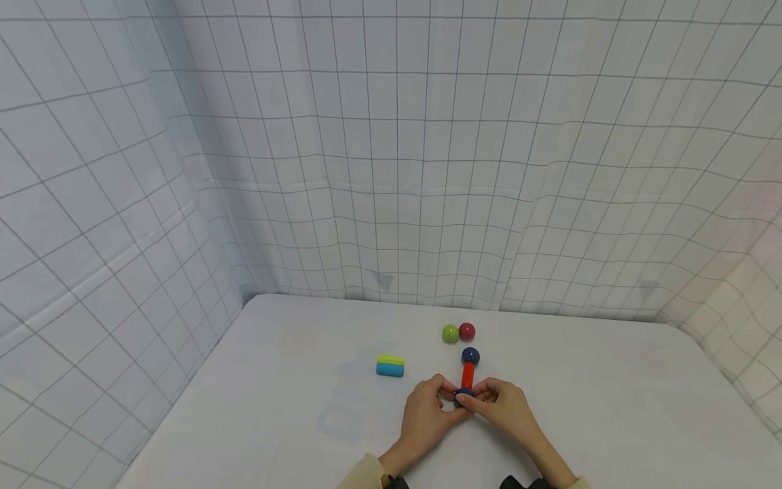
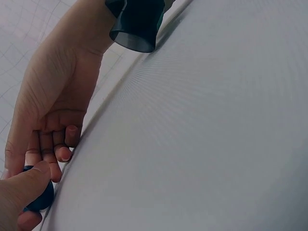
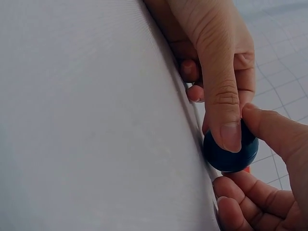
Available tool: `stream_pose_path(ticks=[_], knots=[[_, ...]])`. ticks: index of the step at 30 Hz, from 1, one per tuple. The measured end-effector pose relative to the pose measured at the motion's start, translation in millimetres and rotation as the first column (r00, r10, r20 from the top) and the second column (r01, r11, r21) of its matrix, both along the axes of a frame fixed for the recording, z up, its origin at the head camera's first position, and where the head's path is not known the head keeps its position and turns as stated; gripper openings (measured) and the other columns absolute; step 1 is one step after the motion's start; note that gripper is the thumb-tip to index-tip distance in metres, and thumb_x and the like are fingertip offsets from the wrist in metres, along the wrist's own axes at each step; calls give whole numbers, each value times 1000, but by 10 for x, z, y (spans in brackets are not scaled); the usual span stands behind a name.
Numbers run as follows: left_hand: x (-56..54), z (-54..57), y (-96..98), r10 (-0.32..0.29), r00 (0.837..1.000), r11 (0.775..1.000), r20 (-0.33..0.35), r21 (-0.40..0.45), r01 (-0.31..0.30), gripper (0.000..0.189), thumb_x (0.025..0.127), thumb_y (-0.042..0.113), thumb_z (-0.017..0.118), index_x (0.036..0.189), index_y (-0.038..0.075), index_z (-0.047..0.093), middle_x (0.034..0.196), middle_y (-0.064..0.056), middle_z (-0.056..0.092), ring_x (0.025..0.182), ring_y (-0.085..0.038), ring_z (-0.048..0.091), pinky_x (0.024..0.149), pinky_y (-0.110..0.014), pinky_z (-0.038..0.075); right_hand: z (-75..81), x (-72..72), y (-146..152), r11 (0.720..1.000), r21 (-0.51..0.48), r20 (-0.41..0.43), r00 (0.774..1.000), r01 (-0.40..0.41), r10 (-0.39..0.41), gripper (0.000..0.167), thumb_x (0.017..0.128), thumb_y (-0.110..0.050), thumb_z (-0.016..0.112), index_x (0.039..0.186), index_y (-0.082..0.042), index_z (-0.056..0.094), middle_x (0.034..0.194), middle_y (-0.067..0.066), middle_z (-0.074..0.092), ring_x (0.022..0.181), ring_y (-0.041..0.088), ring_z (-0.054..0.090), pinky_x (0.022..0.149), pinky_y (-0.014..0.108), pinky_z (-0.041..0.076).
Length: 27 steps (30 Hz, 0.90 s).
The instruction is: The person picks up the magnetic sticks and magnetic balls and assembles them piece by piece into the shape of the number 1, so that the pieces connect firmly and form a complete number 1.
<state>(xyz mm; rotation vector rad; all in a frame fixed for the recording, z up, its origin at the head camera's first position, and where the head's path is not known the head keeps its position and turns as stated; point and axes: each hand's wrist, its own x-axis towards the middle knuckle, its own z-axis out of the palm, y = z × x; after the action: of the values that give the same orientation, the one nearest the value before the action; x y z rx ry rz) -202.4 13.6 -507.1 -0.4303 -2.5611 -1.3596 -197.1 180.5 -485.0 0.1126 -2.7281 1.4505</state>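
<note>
Both hands meet at the near dark blue ball [image 1: 464, 395], close to the middle of the table's near half. My left hand [image 1: 423, 415] pinches it from the left between thumb and fingers. From the right, my right hand [image 1: 508, 409] pinches the same ball, its thumb lying across the surface in the right wrist view. A red rod [image 1: 468, 375] runs from this ball away from me to a second dark blue ball [image 1: 470, 356]. Fingers partly cover the near ball, and where the rod meets it is hidden.
Behind the far blue ball, a green ball [image 1: 450, 333] and a dark red ball [image 1: 467, 331] sit side by side. To the left lie a yellow rod [image 1: 390, 360] and a blue rod [image 1: 389, 370], touching. Gridded white curtains [image 1: 391, 170] enclose the white table [image 1: 275, 394].
</note>
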Motion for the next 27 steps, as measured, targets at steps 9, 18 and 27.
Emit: stream_pose_path(ticks=[9,18,27], knots=[[-10,-18,0,1,1000,1000,6,5,-1,34,69,42,83,87,22,63,77,17,60,62,0,41,56,-20,33,-36,-15,7,1000,-8,4,1000,13,-13,27,76,-31,80,80,-7,66,63,-4,59,58,9,53,52,23,41],[-17,-41,-4,-15,1000,1000,-7,21,15,33,69,40,84,88,21,64,78,16,61,62,0,41,56,-20,33,-72,-22,18,999,-25,2,1000,21,-21,25,76,-29,80,78,-8,67,62,-4,59,57,10,54,53,23,41],[-19,-35,-9,-12,1000,1000,-13,23,13,31,70,38,83,89,22,64,78,17,60,63,0,41,57,-20,34,-74,-26,12,999,-26,-16,1000,23,-24,25,76,-29,80,79,-9,67,62,-5,59,57,9,53,53,23,41]])
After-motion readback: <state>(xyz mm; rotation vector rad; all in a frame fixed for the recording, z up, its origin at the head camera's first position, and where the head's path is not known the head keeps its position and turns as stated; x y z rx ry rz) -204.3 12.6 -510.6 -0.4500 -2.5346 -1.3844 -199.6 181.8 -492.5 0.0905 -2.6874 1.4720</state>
